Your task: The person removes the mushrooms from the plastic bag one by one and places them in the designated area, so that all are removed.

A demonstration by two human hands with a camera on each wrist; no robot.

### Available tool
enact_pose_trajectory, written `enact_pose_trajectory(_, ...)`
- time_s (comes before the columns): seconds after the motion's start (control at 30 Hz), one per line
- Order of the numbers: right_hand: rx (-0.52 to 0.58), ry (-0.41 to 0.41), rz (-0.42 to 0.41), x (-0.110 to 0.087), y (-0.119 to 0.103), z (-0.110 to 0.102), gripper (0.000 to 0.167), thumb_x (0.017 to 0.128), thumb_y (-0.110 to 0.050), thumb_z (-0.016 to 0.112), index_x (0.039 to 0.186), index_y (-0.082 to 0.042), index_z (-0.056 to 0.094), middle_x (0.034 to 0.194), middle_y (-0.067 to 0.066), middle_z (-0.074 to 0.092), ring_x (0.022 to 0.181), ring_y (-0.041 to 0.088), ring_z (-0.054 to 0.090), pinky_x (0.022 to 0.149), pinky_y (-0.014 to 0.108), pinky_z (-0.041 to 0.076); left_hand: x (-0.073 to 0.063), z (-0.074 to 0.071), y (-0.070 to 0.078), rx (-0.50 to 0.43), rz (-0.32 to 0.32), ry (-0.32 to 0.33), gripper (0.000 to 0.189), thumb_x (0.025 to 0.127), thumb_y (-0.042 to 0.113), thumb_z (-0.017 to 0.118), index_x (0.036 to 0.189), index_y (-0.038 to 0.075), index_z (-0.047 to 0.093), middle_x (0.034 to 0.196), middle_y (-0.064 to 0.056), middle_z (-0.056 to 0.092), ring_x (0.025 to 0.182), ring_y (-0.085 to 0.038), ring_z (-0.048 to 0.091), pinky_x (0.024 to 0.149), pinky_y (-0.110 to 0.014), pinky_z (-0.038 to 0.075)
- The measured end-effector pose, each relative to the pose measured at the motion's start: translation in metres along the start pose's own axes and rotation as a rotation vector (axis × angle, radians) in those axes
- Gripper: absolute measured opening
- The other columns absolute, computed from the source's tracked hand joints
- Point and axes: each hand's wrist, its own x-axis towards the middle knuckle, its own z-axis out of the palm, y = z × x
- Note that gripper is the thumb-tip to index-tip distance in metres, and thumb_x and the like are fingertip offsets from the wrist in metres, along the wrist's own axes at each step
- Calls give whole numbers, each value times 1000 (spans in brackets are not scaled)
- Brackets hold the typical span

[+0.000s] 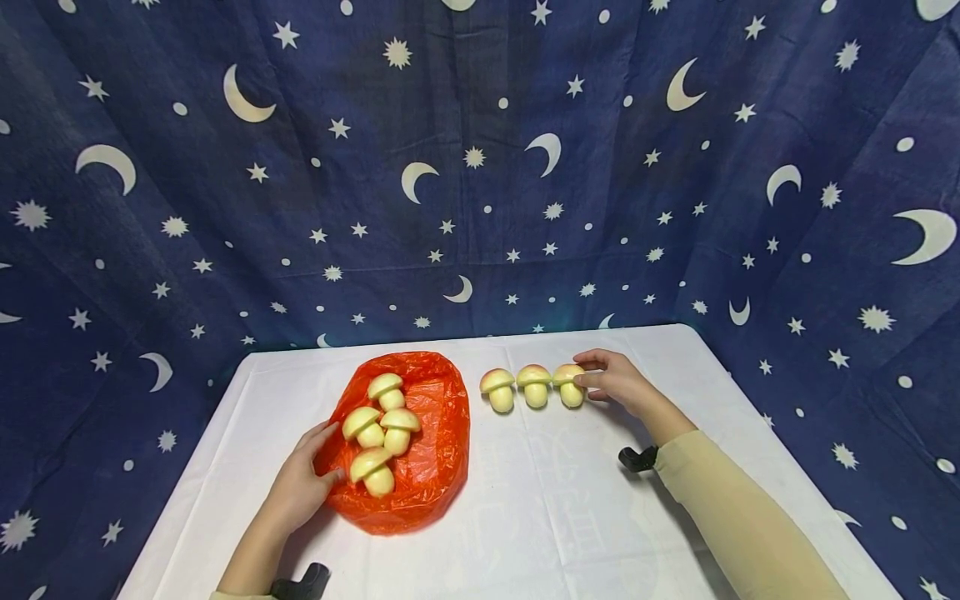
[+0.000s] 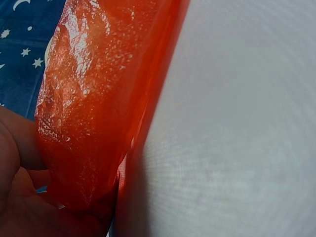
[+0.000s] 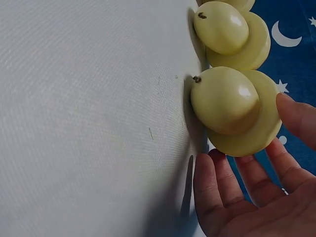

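Observation:
My left hand holds the left side of a red plastic bag, which lies spread open with its edge standing up like a bowl. In the left wrist view the bag's crinkled wall lies against my fingers. Several pale yellow toy mushrooms with pink-tinged caps rest inside it. My right hand is at the right end of a row of three similar mushrooms, its thumb and fingers around the cap of the end mushroom. The middle mushroom and the left one lie beside it.
A white cloth covers the table, with fold lines across it. Behind and at both sides hangs a dark blue curtain with moons and stars. Black wrist mounts sit at both wrists, close over the cloth.

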Motion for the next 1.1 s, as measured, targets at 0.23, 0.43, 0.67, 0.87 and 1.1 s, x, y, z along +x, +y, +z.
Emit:
enact_pose_trajectory(0.23,34,-3,-23,0,2,1,59,98,-10,76,151,2,54,154,27,56,112,18,69,88,37,67,-1,0,1,2,-12,-9,76,95,-1,71,164,0,39,174,-23,28,162,-51,24,131,-71,21)
enact_pose_trajectory(0.43,37,4,-25,1,4,1,58,97,-10,76,150,2,55,153,27,57,106,13,69,89,38,67,-1,0,0,9,-12,-2,76,95,-1,71,164,0,39,173,-24,29,161,-52,25,130,-72,22)
enact_pose_trajectory(0.67,43,11,-24,-1,2,2,57,97,-8,76,149,2,56,151,27,57,102,10,69,88,37,67,0,2,-2,14,5,13,76,94,-2,70,163,-1,40,173,-25,29,160,-54,26,129,-73,23)
enact_pose_trajectory(0.87,51,15,-20,-2,2,4,58,95,-7,77,149,2,56,149,27,59,100,10,69,86,35,67,-1,2,-1,9,0,7,76,94,-3,70,164,-1,39,173,-24,29,161,-53,26,130,-72,22)
enact_pose_trajectory(1.1,90,-5,-28,-2,3,2,62,94,-2,76,151,4,53,150,28,56,101,11,70,87,33,67,0,1,0,10,3,5,76,94,-1,71,164,-1,40,173,-25,30,161,-53,26,130,-72,22)
